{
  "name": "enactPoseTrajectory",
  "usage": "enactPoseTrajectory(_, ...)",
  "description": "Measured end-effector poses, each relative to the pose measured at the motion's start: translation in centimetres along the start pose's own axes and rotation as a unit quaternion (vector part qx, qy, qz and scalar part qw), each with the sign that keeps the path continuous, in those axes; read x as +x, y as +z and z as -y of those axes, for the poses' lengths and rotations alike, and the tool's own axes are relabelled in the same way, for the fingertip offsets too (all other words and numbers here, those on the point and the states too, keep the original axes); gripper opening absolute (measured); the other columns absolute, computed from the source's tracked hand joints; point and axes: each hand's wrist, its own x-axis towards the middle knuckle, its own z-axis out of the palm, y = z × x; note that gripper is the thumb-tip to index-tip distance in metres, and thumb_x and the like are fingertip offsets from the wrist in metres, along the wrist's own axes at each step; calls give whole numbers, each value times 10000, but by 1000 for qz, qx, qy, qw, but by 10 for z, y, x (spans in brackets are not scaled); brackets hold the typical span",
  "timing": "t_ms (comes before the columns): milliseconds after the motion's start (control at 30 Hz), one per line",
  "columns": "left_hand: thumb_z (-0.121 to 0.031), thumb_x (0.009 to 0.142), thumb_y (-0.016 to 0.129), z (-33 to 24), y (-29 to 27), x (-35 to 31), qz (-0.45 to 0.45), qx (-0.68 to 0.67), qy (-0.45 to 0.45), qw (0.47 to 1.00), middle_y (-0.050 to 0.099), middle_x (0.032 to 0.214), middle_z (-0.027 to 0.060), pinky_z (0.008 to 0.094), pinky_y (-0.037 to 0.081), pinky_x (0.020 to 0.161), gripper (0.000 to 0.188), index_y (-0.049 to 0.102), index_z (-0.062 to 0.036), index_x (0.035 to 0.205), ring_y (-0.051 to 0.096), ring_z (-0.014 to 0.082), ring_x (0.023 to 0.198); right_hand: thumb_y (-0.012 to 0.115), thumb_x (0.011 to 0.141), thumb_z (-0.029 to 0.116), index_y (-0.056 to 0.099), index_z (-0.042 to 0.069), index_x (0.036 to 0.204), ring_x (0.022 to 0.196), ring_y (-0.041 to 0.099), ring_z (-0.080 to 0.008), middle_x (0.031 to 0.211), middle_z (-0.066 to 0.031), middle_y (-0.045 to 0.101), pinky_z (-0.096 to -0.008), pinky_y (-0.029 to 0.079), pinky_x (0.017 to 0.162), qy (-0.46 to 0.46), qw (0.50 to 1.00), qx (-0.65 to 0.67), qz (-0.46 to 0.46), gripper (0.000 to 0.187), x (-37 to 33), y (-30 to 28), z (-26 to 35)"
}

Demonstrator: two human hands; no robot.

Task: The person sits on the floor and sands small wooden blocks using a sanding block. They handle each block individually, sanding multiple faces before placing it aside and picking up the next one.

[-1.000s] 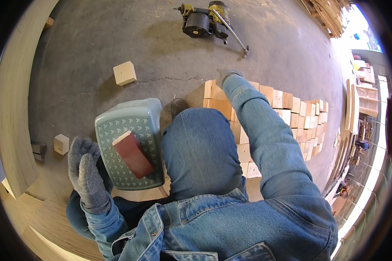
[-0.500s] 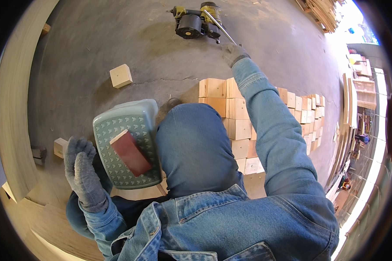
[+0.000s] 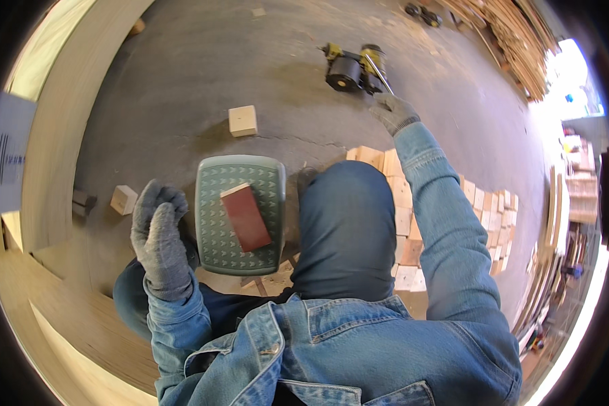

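Note:
My right hand (image 3: 394,111) in a grey knit glove reaches far forward, fingers closed round the near end of a slim silver metal rod (image 3: 379,73). The rod's far end overlaps a yellow-and-black coil nailer (image 3: 348,71) lying on the floor. Whether the two are joined, I cannot tell. My left hand (image 3: 161,237), also gloved, is raised at the left, fingers loosely bent and nothing seen in it. Between it and my knee stands a grey-green step stool (image 3: 210,203) with a textured top. A wooden block with a dark red face (image 3: 247,218) lies tilted on the stool.
Stacked square-ended wood blocks (image 3: 407,254) stand right of my knee, partly behind my right arm. Single blocks lie beyond the stool (image 3: 242,121) and left of it (image 3: 123,200). A long board (image 3: 64,128) runs along the left; lumber (image 3: 501,40) is piled far right.
The view has shifted, so the stool, nailer and blocks appear further right. My right hand stays on the rod near the nailer; the left hand stays raised and empty.

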Motion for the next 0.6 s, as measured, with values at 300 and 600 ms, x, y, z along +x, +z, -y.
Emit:
enactPoseTrajectory(300, -61, 1021, 620, -36, -15, -18, -35, -20, -14, 999, 711, 1227, 160, 363, 571, 978, 400, 600, 28, 1410, 692, 229, 1076, 827, 888, 314, 649, 65, 1398, 1174, 694, -265, 1250, -149, 735, -377, 529, 1027, -80, 982, -147, 86, 595, 40, 52, 136)
enactPoseTrajectory(600, -22, 967, 722, -44, -46, -25, -7, -91, -5, 996, 703, 1268, 144, 355, 540, 1070, 479, 583, 29, 1423, 668, 214, 1195, 803, 880, 243, 581, 24, 1469, 1312, 636, -342, 1406, -215, 662, -396, 497, 1113, -198, 916, -254, 238, 667, -13, 113, 239)
